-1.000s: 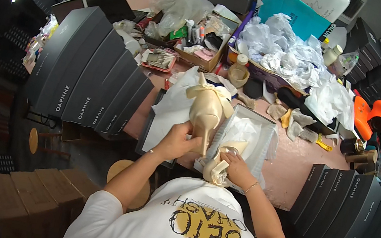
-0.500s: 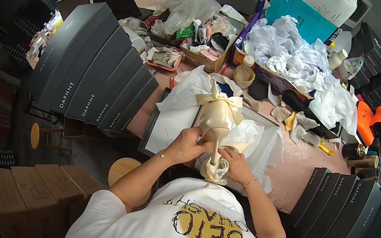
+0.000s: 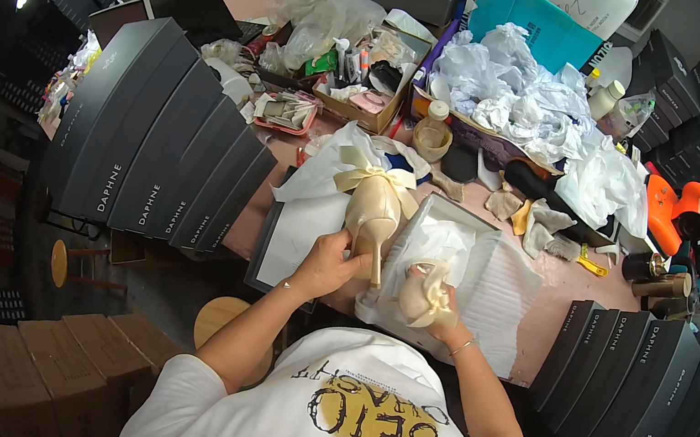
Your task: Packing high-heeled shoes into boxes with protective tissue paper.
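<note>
Gripping a cream high-heeled shoe, the left hand was closed on its near part beside the slim heel, with the bow at the far end. To its right, the right hand held a second cream shoe, its fingers partly hidden, over the near part of an open grey box. White tissue lay inside; dark boxes stood left.

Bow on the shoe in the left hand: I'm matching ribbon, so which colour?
The bow is pale yellow, clearest in the head view.
</note>
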Action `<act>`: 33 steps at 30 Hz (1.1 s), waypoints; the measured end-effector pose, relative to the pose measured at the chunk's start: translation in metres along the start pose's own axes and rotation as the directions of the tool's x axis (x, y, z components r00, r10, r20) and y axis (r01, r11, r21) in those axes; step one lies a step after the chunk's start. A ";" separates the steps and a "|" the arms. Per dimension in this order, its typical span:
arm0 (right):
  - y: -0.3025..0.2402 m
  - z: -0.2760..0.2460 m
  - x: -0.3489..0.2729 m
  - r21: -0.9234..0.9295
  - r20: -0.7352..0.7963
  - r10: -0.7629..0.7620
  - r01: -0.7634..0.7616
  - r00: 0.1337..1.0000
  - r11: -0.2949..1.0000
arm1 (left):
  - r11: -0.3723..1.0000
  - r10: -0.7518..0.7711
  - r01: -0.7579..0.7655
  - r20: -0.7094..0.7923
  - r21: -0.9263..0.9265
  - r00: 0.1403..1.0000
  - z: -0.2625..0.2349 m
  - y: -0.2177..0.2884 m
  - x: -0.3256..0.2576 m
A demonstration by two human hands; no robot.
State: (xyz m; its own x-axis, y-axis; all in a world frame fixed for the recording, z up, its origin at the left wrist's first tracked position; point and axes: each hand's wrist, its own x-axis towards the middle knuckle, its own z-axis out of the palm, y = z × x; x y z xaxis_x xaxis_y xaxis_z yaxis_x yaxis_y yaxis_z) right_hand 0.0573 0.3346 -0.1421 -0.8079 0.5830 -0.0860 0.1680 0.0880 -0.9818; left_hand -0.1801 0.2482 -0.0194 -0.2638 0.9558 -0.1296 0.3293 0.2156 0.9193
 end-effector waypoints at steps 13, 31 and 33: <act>-0.046 -0.077 0.020 0.583 -0.527 0.203 0.176 0.825 0.793 | 0.986 0.142 -0.147 0.062 0.078 0.988 0.006 0.026 0.030; -0.051 -0.048 0.025 0.420 -0.410 0.209 -0.020 0.888 0.907 | 0.989 0.141 -0.142 0.037 0.051 0.989 0.008 0.017 0.024; -0.031 -0.049 0.028 0.378 -0.385 0.218 -0.062 0.897 0.924 | 0.993 0.103 -0.105 0.035 0.057 0.994 0.010 0.014 0.024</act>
State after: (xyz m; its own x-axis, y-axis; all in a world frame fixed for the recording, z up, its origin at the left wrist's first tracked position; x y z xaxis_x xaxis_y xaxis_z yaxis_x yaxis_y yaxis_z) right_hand 0.0577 0.3878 -0.1055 -0.4700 0.8532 -0.2261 -0.0083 -0.2604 -0.9655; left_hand -0.1730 0.2761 -0.0128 -0.1968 0.9793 -0.0470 0.4061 0.1250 0.9053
